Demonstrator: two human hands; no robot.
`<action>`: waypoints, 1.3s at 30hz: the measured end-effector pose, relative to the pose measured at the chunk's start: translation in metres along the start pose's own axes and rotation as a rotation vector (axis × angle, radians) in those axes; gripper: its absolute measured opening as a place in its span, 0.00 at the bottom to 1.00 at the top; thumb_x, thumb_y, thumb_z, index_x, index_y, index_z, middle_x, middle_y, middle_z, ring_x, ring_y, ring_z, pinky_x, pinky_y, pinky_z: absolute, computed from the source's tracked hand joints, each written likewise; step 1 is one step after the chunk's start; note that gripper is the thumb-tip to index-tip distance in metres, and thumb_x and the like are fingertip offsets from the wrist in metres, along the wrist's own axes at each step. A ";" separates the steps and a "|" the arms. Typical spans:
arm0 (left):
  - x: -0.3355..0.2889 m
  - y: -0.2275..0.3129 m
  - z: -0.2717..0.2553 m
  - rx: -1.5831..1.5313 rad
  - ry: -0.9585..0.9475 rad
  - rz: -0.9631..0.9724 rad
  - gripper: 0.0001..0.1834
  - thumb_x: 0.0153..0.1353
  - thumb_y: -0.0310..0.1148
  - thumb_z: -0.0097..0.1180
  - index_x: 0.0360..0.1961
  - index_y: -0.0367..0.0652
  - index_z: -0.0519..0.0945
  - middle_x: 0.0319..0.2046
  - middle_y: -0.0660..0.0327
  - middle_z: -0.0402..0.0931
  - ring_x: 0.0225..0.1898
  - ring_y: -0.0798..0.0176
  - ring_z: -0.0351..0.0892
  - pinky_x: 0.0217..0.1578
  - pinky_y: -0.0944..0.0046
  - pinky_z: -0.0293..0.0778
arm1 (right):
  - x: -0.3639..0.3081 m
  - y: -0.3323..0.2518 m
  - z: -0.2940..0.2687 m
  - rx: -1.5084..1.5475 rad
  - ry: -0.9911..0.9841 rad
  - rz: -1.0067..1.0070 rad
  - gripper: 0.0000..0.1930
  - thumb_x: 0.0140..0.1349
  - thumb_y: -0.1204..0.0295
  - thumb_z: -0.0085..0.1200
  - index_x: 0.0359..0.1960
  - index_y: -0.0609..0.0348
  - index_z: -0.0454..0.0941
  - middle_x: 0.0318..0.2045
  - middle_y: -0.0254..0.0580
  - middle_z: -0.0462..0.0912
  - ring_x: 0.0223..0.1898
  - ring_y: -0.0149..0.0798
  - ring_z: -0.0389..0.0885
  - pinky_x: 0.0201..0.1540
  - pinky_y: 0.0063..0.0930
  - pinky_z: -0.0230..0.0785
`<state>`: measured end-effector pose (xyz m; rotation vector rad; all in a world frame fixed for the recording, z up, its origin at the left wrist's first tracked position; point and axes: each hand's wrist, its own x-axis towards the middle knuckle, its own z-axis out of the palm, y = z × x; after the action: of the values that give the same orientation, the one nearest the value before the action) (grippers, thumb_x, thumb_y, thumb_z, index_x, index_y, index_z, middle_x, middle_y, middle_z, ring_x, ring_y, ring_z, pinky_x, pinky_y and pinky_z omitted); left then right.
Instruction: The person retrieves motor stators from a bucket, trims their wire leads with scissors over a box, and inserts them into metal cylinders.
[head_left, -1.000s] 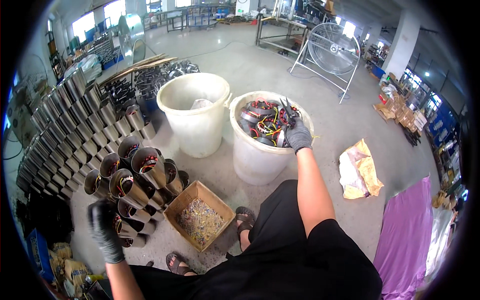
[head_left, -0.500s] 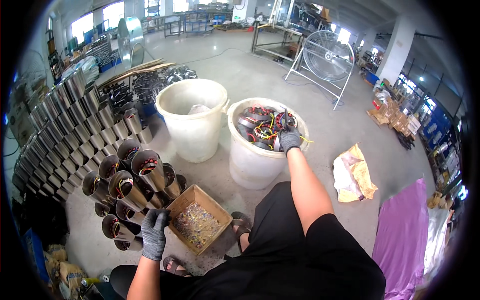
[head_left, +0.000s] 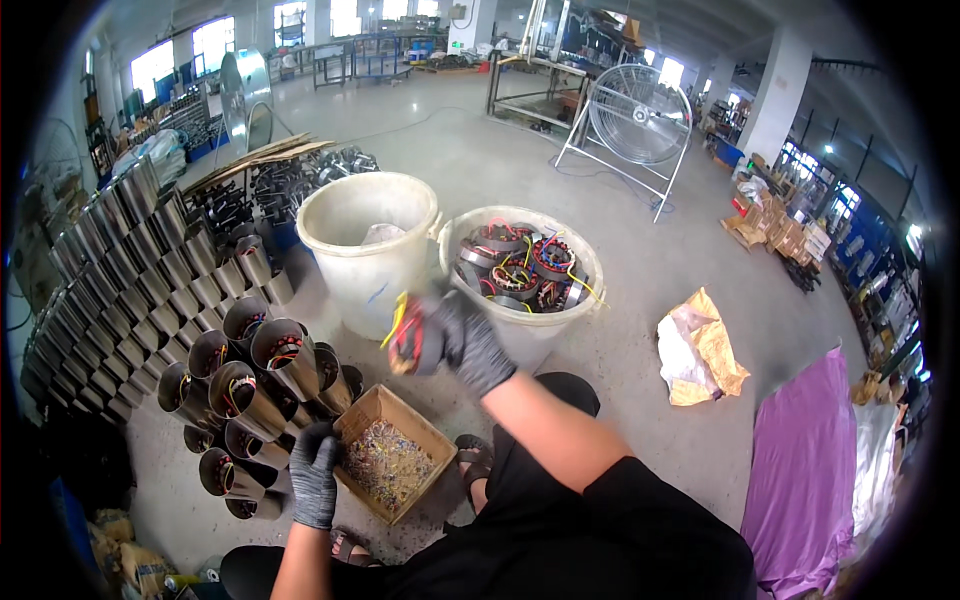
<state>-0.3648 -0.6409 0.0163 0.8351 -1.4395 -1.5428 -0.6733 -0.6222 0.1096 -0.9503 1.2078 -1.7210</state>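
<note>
The right hand is holding a stator, its gloved fingers closing firmly round the dark side, with yellow and red wires showing blurrily at the end away from the palm. The stator is hanging in the air at twelve o'clock from the box; a full bucket of similar parts is standing at two o'clock from it, and another bucket, holding a pale scrap, at eleven. The left hand, also gloved, is bending its fingers just beside the box, between eight and nine o'clock; whether it is gripping anything, one cannot tell. Coloured bits are covering the box's bottom. At eleven o'clock from the left hand, tubes are lying piled, several showing wires inside, and a larger stack is rising beyond. Crumpled paper is lying at three o'clock from the right hand, a purple sheet at four, and a fan is standing at one
</note>
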 end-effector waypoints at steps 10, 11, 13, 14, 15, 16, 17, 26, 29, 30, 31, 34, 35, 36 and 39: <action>-0.018 -0.106 -0.021 -0.307 -0.197 -0.428 0.32 0.63 0.50 0.59 0.63 0.46 0.66 0.56 0.59 0.72 0.54 0.58 0.76 0.46 0.58 0.80 | -0.081 0.090 0.086 0.348 -0.361 0.452 0.14 0.62 0.67 0.61 0.45 0.59 0.74 0.36 0.33 0.80 0.38 0.29 0.78 0.45 0.26 0.72; -0.019 -0.130 -0.031 -0.164 -0.176 -0.268 0.25 0.69 0.46 0.52 0.61 0.45 0.69 0.52 0.60 0.75 0.51 0.60 0.78 0.48 0.59 0.79 | -0.083 0.098 0.090 0.481 -0.333 0.533 0.14 0.63 0.67 0.60 0.45 0.59 0.74 0.36 0.33 0.80 0.37 0.29 0.78 0.45 0.26 0.72; -0.006 -0.147 -0.047 -0.495 -0.112 -0.387 0.22 0.70 0.45 0.50 0.59 0.45 0.71 0.49 0.60 0.77 0.49 0.59 0.79 0.49 0.58 0.79 | -0.085 0.098 0.093 0.178 -0.377 0.424 0.14 0.64 0.66 0.59 0.46 0.60 0.74 0.36 0.33 0.80 0.39 0.28 0.77 0.46 0.24 0.71; 0.000 -0.151 -0.048 -0.826 -0.058 -0.501 0.20 0.71 0.44 0.48 0.57 0.44 0.72 0.46 0.60 0.78 0.46 0.59 0.80 0.50 0.57 0.78 | -0.084 0.105 0.091 0.176 -0.370 0.426 0.14 0.64 0.66 0.59 0.46 0.60 0.74 0.36 0.33 0.80 0.39 0.28 0.77 0.46 0.24 0.71; 0.003 -0.132 -0.030 -0.837 -0.045 -0.502 0.19 0.71 0.45 0.48 0.55 0.44 0.74 0.44 0.60 0.79 0.44 0.59 0.80 0.49 0.57 0.78 | -0.083 0.117 0.085 0.076 -0.397 0.386 0.15 0.64 0.66 0.59 0.47 0.60 0.73 0.37 0.33 0.80 0.39 0.27 0.77 0.47 0.24 0.70; 0.004 -0.109 -0.015 -0.846 -0.026 -0.499 0.19 0.71 0.46 0.48 0.52 0.44 0.75 0.41 0.60 0.79 0.41 0.59 0.80 0.48 0.57 0.79 | -0.085 0.125 0.082 -0.023 -0.431 0.346 0.15 0.64 0.66 0.59 0.48 0.60 0.73 0.37 0.34 0.79 0.40 0.27 0.76 0.47 0.24 0.70; 0.002 -0.104 -0.014 -0.889 0.022 -0.539 0.21 0.71 0.46 0.47 0.55 0.44 0.74 0.47 0.58 0.78 0.46 0.56 0.80 0.52 0.54 0.77 | -0.092 0.126 0.087 0.110 -0.403 0.342 0.16 0.64 0.66 0.59 0.48 0.60 0.73 0.37 0.36 0.79 0.41 0.28 0.75 0.48 0.24 0.69; -0.017 -0.081 -0.025 0.396 0.090 -0.247 0.10 0.63 0.28 0.59 0.44 0.36 0.78 0.35 0.56 0.82 0.32 0.64 0.80 0.36 0.66 0.75 | -0.080 0.192 0.087 0.269 -0.333 0.635 0.16 0.58 0.62 0.63 0.41 0.60 0.79 0.31 0.39 0.83 0.29 0.33 0.80 0.34 0.29 0.73; -0.012 -0.085 -0.029 0.669 -0.011 -0.302 0.18 0.59 0.44 0.63 0.41 0.40 0.79 0.30 0.51 0.82 0.32 0.54 0.83 0.35 0.56 0.75 | -0.092 0.169 0.084 0.407 -0.202 0.739 0.09 0.57 0.67 0.62 0.37 0.54 0.79 0.31 0.35 0.81 0.34 0.33 0.80 0.35 0.29 0.73; -0.009 -0.092 -0.030 0.624 -0.038 -0.293 0.20 0.56 0.44 0.64 0.43 0.43 0.78 0.33 0.49 0.82 0.34 0.49 0.83 0.36 0.54 0.75 | -0.088 0.171 0.080 0.214 -0.295 0.702 0.10 0.57 0.68 0.62 0.39 0.55 0.78 0.32 0.37 0.81 0.34 0.33 0.80 0.38 0.29 0.73; -0.002 -0.068 -0.011 0.790 -0.075 -0.351 0.21 0.56 0.43 0.63 0.46 0.44 0.76 0.33 0.49 0.82 0.37 0.45 0.82 0.37 0.52 0.76 | -0.090 0.171 0.071 0.023 -0.251 0.560 0.10 0.58 0.68 0.61 0.38 0.59 0.80 0.33 0.39 0.82 0.34 0.33 0.80 0.41 0.29 0.73; -0.002 -0.055 -0.006 0.966 -0.038 -0.121 0.21 0.52 0.38 0.64 0.46 0.45 0.73 0.39 0.49 0.78 0.43 0.41 0.79 0.40 0.47 0.75 | -0.091 0.156 0.086 0.132 -0.299 0.627 0.13 0.57 0.71 0.64 0.41 0.63 0.78 0.33 0.41 0.84 0.36 0.34 0.82 0.39 0.31 0.77; 0.001 -0.049 -0.004 1.015 -0.047 -0.133 0.21 0.51 0.38 0.64 0.45 0.44 0.73 0.37 0.49 0.78 0.42 0.41 0.79 0.40 0.46 0.75 | -0.093 0.157 0.086 0.160 -0.285 0.658 0.14 0.56 0.71 0.64 0.43 0.63 0.78 0.34 0.42 0.84 0.36 0.34 0.82 0.39 0.30 0.77; 0.004 -0.045 -0.007 1.099 -0.101 -0.174 0.19 0.53 0.38 0.62 0.44 0.43 0.74 0.37 0.48 0.78 0.41 0.42 0.80 0.40 0.46 0.76 | -0.094 0.157 0.089 0.187 -0.268 0.683 0.16 0.56 0.72 0.65 0.45 0.63 0.78 0.35 0.43 0.84 0.37 0.35 0.82 0.40 0.30 0.77; -0.001 -0.045 -0.015 1.043 -0.076 -0.138 0.17 0.53 0.39 0.64 0.40 0.42 0.76 0.32 0.45 0.79 0.37 0.39 0.80 0.36 0.48 0.76 | -0.099 0.151 0.098 0.083 -0.172 0.678 0.21 0.58 0.67 0.65 0.48 0.66 0.75 0.36 0.39 0.83 0.37 0.31 0.81 0.43 0.25 0.75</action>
<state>-0.3572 -0.6472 -0.0301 1.4869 -2.3052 -0.8287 -0.5177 -0.5985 -0.0217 -0.5332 1.1584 -1.1151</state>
